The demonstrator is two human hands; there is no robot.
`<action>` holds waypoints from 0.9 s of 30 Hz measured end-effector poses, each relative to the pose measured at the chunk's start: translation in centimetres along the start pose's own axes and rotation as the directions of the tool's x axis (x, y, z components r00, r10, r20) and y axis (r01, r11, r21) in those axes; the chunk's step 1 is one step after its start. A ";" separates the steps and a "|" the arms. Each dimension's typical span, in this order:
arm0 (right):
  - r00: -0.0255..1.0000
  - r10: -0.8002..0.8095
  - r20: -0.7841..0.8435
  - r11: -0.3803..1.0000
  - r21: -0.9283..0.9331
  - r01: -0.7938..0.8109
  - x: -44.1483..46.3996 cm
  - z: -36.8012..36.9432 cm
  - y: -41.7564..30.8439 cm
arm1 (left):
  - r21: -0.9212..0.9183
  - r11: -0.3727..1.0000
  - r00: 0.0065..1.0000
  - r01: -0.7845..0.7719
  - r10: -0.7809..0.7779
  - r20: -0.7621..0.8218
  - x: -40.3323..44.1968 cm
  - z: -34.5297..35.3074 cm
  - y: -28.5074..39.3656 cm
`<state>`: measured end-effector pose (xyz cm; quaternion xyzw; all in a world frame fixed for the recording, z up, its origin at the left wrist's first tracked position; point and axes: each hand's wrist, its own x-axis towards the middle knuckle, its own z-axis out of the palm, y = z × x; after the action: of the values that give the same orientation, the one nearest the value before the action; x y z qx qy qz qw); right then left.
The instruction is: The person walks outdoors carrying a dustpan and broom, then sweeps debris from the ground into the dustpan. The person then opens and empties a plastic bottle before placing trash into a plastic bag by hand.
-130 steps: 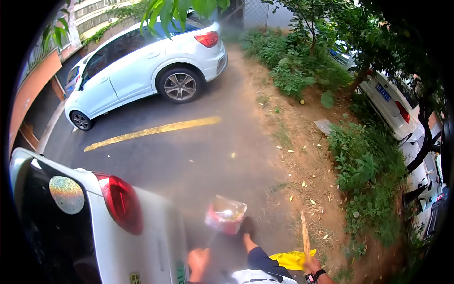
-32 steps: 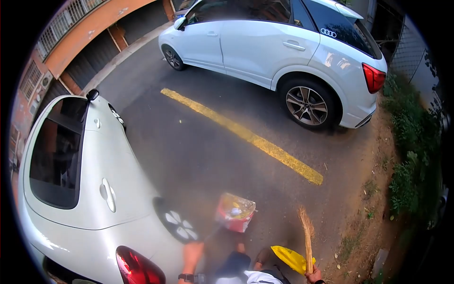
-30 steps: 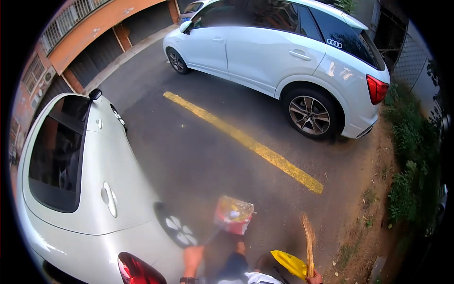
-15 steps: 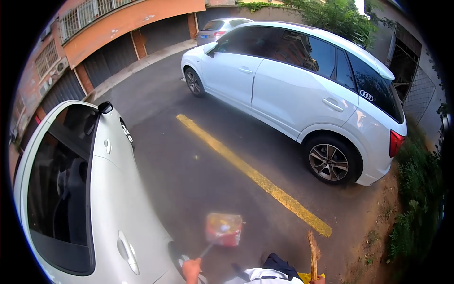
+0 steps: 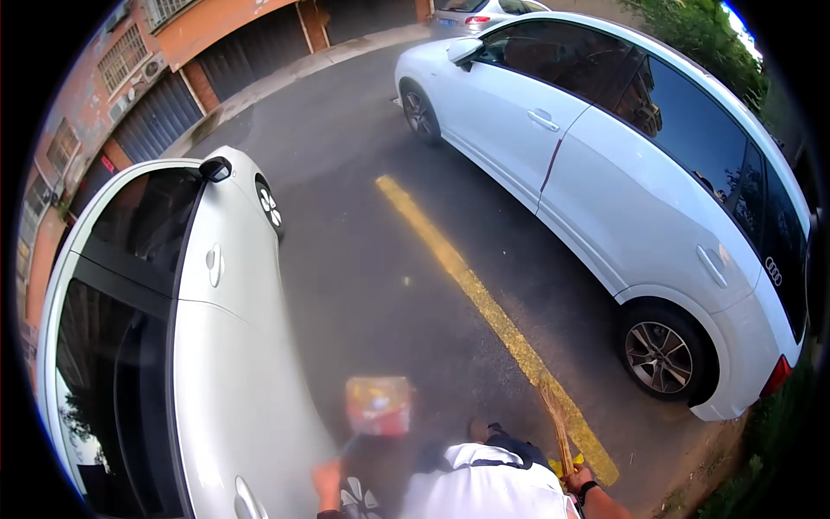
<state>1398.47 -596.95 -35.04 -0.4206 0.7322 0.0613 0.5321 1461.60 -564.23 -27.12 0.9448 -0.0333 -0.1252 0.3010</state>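
Note:
At the lower centre of the view, my left hand (image 5: 327, 481) is closed round the thin handle of a red and clear dustpan (image 5: 379, 406). The dustpan hangs over the asphalt, blurred, with something small and pale inside. Lower right, my right hand (image 5: 577, 478) grips a straw broom (image 5: 558, 424), whose bristles point up and away over the yellow line. Yellow material (image 5: 581, 462) shows beside that hand, partly hidden by the broom. A dark strap or watch is on the right wrist.
A pale car (image 5: 233, 372) stands close on the left, and a white car (image 5: 596, 173) is parked at the right. Between them a yellow line (image 5: 484, 303) crosses the asphalt. Garages (image 5: 251, 60) line the back left; another car (image 5: 484, 13) is beyond. Dirt and plants edge the lower right.
The view has moved forward between the two cars, away from the dirt strip. The dustpan has shifted left in view. Both hands still hold the same things.

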 end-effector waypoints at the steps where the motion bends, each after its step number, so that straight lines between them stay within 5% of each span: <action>1: 1.000 -0.029 -0.009 0.999 -0.023 0.029 1.3 -0.4 -3.6 | 0.003 1.000 1.000 0.010 -0.010 -0.018 1.1 0.4 0.8; 5: 0.991 -0.110 0.075 0.993 0.049 0.106 6.4 -1.1 -17.4 | 0.026 0.990 0.990 0.142 -0.142 -0.003 6.3 0.1 10.6; 10: 0.974 -0.225 0.014 0.974 0.010 0.225 14.7 0.8 -31.6 | -0.048 0.998 0.986 -0.048 0.040 -0.160 21.5 9.4 2.2; 12: 0.986 -0.164 -0.009 0.986 -0.031 0.164 15.6 1.9 -38.4 | -0.269 0.928 0.958 0.256 -0.280 -0.055 24.3 8.9 8.5; 17: 0.943 -0.329 -0.059 0.915 -0.268 0.302 20.7 3.7 -52.7 | -0.274 0.956 0.995 0.104 -0.099 0.031 31.3 4.3 26.8; 18: 0.983 -0.162 -0.083 0.983 -0.096 0.154 21.1 4.1 -55.9 | -0.211 0.972 0.993 0.106 -0.094 0.066 32.8 4.0 28.7; 21: 0.946 -0.279 -0.163 0.930 -0.292 0.224 22.3 4.9 -64.5 | -0.359 0.930 0.997 0.074 -0.068 0.028 38.7 4.6 33.9; 24: 0.965 -0.216 -0.149 0.922 -0.356 0.151 24.3 5.8 -73.8 | -0.217 0.953 0.977 0.211 -0.213 0.014 46.0 6.9 38.6; 27: 0.982 -0.141 -0.129 0.874 -0.482 0.062 26.8 7.2 -84.7 | -0.200 0.961 0.982 0.190 -0.188 0.030 50.9 7.2 48.5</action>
<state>1459.29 -661.89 -30.08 -0.5798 0.7119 0.1772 0.3544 1509.57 -614.90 -15.80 0.9076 0.0682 -0.1611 0.3818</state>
